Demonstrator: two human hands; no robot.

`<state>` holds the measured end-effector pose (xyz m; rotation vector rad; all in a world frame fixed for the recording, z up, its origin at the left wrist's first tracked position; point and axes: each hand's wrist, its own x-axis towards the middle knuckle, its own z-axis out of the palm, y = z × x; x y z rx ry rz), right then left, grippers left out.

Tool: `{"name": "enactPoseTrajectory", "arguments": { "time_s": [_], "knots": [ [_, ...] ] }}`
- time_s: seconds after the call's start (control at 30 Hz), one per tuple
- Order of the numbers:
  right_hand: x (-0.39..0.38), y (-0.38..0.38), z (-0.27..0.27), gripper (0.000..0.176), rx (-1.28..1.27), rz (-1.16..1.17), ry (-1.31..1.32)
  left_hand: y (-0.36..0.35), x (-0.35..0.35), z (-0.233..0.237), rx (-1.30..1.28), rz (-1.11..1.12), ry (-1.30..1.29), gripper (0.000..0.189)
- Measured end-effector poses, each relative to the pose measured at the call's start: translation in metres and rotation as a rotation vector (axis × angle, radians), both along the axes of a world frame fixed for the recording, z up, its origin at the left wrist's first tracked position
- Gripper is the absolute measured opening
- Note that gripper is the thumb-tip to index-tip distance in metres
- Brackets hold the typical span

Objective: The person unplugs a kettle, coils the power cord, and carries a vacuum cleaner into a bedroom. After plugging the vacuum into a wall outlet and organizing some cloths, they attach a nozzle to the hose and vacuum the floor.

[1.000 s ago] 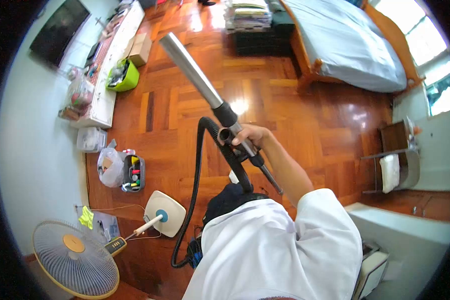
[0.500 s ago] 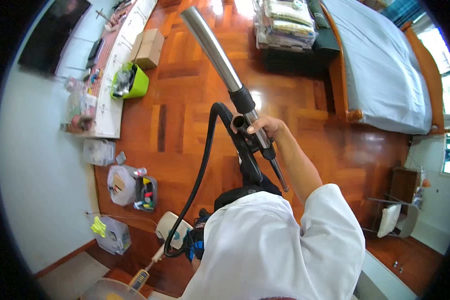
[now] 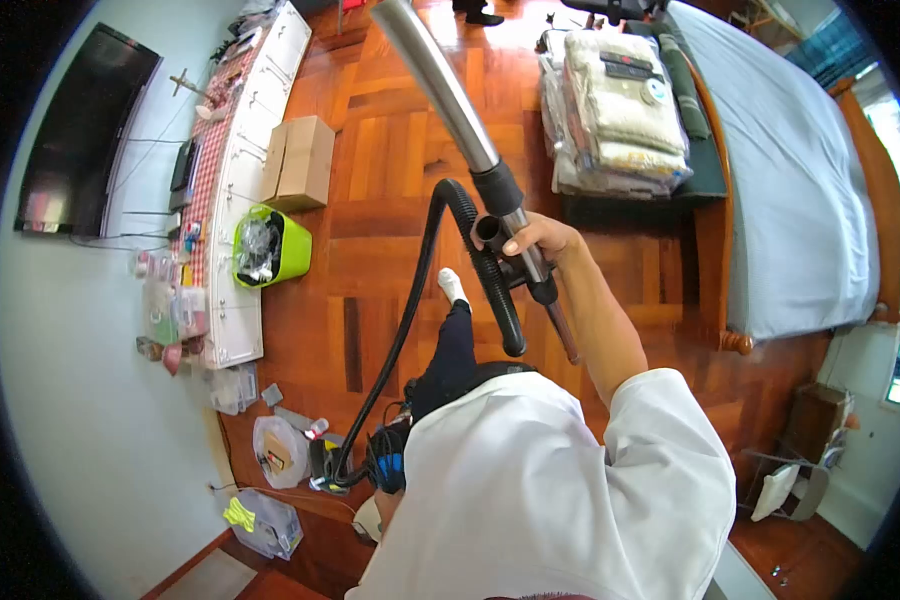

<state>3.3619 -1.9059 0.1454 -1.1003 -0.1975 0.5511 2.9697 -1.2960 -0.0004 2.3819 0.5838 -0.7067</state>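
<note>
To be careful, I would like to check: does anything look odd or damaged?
No spill or damage stands out. Oddly, beside the metal tube in the right hand, a black tube gapes open, apparently unconnected.

Floor point(image 3: 380, 240), wood parquet, bearing: carton point(image 3: 307, 165), half past ten; bin point(image 3: 296, 250), half past nine; bag point(image 3: 288, 440), half past seven; clear tub point(image 3: 275, 530), seven o'clock; bed point(image 3: 800, 190), half past two.

The head camera looks forward and down, close above the shirt point(image 3: 540, 490), across the wooden floor point(image 3: 385, 230).
</note>
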Motion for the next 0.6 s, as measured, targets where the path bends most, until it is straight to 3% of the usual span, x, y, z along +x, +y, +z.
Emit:
{"name": "enactPoseTrajectory", "arguments": {
  "time_s": [0.07,0.13,0.23,0.37,0.47,0.57,0.6],
  "knots": [
    [0.049,-0.009,-0.005,0.063,0.041,0.008,0.022,0.002,0.061,-0.008,-0.004,0.036,-0.026,0.038],
    [0.105,-0.031,0.007,0.062,0.05,-0.002,0.027,-0.062,0.175,0.037,-0.021,0.143,-0.048,0.037],
    [0.177,-0.06,0.006,0.06,-0.019,-0.058,0.022,-0.052,0.266,0.007,0.125,0.041,0.019,0.036],
    [0.258,-0.092,0.028,0.06,-0.007,-0.133,0.027,-0.073,0.403,0.02,0.11,0.034,-0.057,0.042],
    [0.331,-0.121,0.017,0.059,0.007,-0.166,-0.007,-0.107,0.51,0.039,0.29,-0.017,0.015,0.045],
    [0.405,-0.149,0.002,0.057,0.097,-0.13,0.021,-0.13,0.616,0.043,0.247,-0.06,0.039,0.047],
    [0.427,-0.154,-0.004,0.057,0.124,-0.145,0.055,-0.149,0.651,0.052,0.342,-0.063,0.009,0.046]
  ]
}}
